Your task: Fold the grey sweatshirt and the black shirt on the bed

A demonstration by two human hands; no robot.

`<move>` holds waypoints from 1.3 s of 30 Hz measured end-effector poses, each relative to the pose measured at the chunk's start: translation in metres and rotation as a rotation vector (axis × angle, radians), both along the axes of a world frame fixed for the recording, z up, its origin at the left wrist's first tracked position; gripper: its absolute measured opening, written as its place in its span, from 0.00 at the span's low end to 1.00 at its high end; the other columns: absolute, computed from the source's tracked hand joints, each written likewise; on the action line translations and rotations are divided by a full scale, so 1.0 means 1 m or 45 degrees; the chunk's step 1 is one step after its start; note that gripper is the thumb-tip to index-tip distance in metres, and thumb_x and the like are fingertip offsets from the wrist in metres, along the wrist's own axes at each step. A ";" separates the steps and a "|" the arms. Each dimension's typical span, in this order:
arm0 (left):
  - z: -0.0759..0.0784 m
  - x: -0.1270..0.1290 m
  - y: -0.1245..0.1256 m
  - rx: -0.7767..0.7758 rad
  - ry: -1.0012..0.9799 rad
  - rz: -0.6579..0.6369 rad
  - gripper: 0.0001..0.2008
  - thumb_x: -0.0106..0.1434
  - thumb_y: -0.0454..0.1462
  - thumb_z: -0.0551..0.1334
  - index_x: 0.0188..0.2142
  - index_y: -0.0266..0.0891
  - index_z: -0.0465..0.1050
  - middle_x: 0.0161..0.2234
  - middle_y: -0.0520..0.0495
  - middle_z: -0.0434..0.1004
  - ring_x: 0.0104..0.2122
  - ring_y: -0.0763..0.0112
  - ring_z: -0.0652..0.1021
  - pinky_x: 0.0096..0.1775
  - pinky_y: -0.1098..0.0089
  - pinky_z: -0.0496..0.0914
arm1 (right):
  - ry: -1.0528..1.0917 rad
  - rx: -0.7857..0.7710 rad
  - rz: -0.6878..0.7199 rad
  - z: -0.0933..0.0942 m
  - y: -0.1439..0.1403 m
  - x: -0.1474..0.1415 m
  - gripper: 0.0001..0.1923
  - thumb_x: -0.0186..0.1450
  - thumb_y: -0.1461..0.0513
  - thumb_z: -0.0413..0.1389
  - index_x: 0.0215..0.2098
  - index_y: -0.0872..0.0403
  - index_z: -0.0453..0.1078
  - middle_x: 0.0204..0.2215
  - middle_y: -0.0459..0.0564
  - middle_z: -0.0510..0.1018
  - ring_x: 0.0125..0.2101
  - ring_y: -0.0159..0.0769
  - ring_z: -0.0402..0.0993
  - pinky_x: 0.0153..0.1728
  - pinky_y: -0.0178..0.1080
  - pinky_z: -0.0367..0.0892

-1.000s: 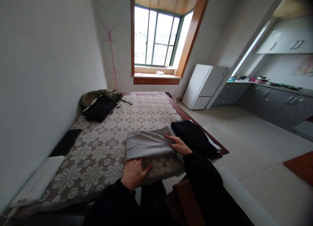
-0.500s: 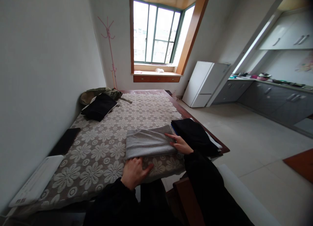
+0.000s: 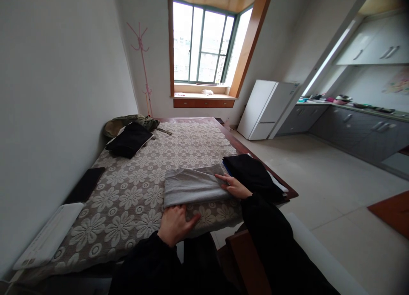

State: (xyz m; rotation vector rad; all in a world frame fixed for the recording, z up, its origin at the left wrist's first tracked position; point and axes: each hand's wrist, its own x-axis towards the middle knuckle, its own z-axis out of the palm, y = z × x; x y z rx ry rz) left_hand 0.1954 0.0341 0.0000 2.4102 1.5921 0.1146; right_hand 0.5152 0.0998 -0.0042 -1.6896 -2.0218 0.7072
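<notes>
A wide surface (image 3: 198,133) runs from the near edge toward the far window (image 3: 204,41), covered by a lace cloth (image 3: 134,188) with a flower pattern. A white fridge (image 3: 265,110) stands beyond its far right corner, and grey cabinets (image 3: 358,131) line the right wall.

On the near part of the cloth lies a folded grey garment (image 3: 191,186), flat and squared. Just right of it, at the surface's right edge, sits a folded black pile (image 3: 252,173), seemingly stacked over lighter pieces. At the far left lie another black garment (image 3: 129,139) and an olive one (image 3: 128,121). A dark phone (image 3: 85,184) and a white board (image 3: 47,235) lie near the left wall.

The left hand (image 3: 175,222) rests flat at the grey garment's near edge, fingers spread, clutching nothing, apparently pinning the fold. The right hand (image 3: 233,187) lies flat on its right end, fingers extended, pressing it smooth.
</notes>
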 end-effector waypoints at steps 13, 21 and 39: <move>0.000 0.001 0.000 0.020 -0.003 0.017 0.35 0.68 0.63 0.47 0.47 0.37 0.78 0.44 0.35 0.83 0.47 0.47 0.81 0.48 0.56 0.71 | -0.491 0.403 0.006 0.039 0.004 -0.091 0.28 0.74 0.54 0.46 0.70 0.51 0.61 0.71 0.53 0.59 0.70 0.45 0.54 0.68 0.50 0.54; 0.004 0.000 -0.001 -0.030 -0.020 -0.003 0.36 0.67 0.63 0.47 0.47 0.37 0.77 0.42 0.34 0.83 0.46 0.47 0.81 0.49 0.55 0.70 | -0.733 0.271 -0.047 -0.015 0.020 -0.101 0.32 0.75 0.49 0.40 0.74 0.47 0.50 0.74 0.47 0.50 0.73 0.49 0.41 0.71 0.59 0.37; 0.060 -0.009 0.003 -0.028 -0.275 -0.062 0.28 0.74 0.54 0.46 0.58 0.43 0.74 0.54 0.42 0.80 0.53 0.57 0.79 0.56 0.61 0.68 | -0.677 0.250 -0.060 -0.019 0.023 -0.096 0.35 0.74 0.48 0.39 0.75 0.53 0.48 0.74 0.52 0.47 0.74 0.51 0.36 0.71 0.61 0.30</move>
